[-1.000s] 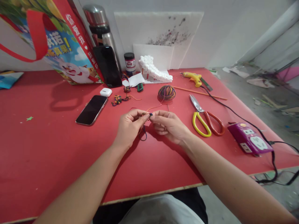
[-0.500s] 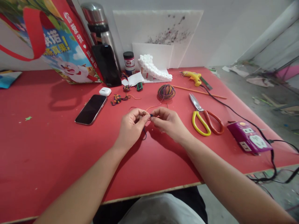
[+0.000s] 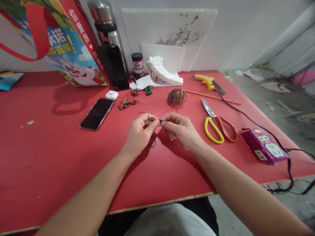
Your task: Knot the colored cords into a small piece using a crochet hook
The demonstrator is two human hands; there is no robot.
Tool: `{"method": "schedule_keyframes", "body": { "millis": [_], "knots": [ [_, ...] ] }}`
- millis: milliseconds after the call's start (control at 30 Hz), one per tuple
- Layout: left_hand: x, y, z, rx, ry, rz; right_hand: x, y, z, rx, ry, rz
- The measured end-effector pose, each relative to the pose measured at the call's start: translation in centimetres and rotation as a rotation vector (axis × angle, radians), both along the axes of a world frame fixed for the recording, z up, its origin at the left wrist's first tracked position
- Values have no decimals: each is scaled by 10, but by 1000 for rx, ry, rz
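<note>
Thumb and forefinger of my left hand (image 3: 142,132) are pinched on a thin dark blue cord (image 3: 154,141), whose loop hangs below the fingers. My right hand (image 3: 179,128) pinches the same cord at a small dark blue bit right beside the left fingertips. An orange strand runs from between the hands toward a ball of multicoloured cord (image 3: 177,96) just beyond them. Most of what the fingers grip is hidden. Past my left hand lie a small knotted piece of coloured cord (image 3: 125,103) and a smaller cord bundle (image 3: 134,92).
Scissors (image 3: 213,123) lie right of my hands, with a purple box (image 3: 265,146) and its black cables beyond. A yellow glue gun (image 3: 206,81) and an orange stick (image 3: 216,97) sit farther back. On the left are a phone (image 3: 97,114), a white earphone case (image 3: 112,95) and a gift bag (image 3: 81,62).
Both hands stay pinched close together on the cord. The right fingers have shifted slightly, and a little more of the dark blue bit shows between the fingertips. The view has moved a little.
</note>
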State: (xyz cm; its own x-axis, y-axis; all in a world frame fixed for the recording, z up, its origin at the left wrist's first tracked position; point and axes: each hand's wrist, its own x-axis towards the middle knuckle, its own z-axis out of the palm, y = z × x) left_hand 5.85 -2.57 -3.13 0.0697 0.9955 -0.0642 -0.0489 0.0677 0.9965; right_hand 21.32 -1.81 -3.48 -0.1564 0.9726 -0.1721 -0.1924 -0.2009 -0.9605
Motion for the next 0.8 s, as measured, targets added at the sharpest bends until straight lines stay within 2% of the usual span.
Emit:
{"method": "schedule_keyframes", "body": {
  "millis": [233, 433, 600, 800],
  "knots": [
    [3, 2, -4, -215, -300, -79, -5, -2, -3, -46, 125, 49],
    [-2, 6, -2, -304, -516, -123, -8, -4, -5, -77, 212, 83],
    [-4, 9, 1, -281, -486, -71, -9, -7, -3, -42, 204, 123],
    [-3, 6, -1, -238, -365, -81, -6, -4, -4, -41, 176, 79]
  ]
}}
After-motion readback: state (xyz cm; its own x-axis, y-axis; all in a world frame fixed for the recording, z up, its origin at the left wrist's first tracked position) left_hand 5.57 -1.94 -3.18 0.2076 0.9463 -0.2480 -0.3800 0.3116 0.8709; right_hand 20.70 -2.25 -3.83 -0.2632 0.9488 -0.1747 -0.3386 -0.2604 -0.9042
